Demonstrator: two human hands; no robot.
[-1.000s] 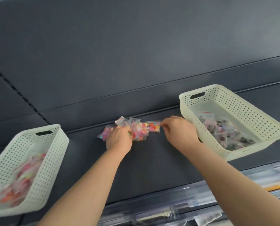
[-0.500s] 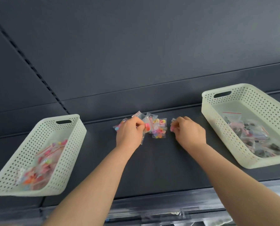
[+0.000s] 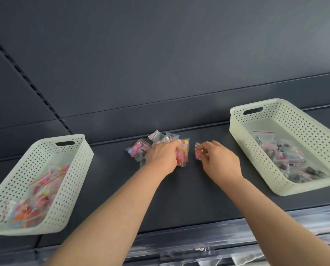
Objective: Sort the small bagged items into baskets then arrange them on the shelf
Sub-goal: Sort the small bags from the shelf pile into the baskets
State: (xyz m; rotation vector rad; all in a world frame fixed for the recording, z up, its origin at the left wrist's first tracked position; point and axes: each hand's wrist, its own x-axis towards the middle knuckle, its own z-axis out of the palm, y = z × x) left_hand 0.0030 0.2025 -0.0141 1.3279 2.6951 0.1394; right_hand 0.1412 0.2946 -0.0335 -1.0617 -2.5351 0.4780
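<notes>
Two bare forearms reach forward onto a dark grey shelf [image 3: 179,191]. The left hand [image 3: 161,156] lies over a pile of small clear bags [image 3: 136,149] filled with bright pink, orange and yellow pieces. Its fingers are curled down around the bags on the side nearest the right hand, grasping them. More bags stick out beyond its knuckles and to its outer side.

The right hand [image 3: 221,160] is just beside the pile but apart from it. It pinches one small bag [image 3: 197,154] with pink contents between thumb and fingertips.

Well outside the left hand stands a pale perforated basket [image 3: 77,156] holding colourful bags. Outside the right hand stands a matching basket [image 3: 239,139] holding bags of darker pieces.
</notes>
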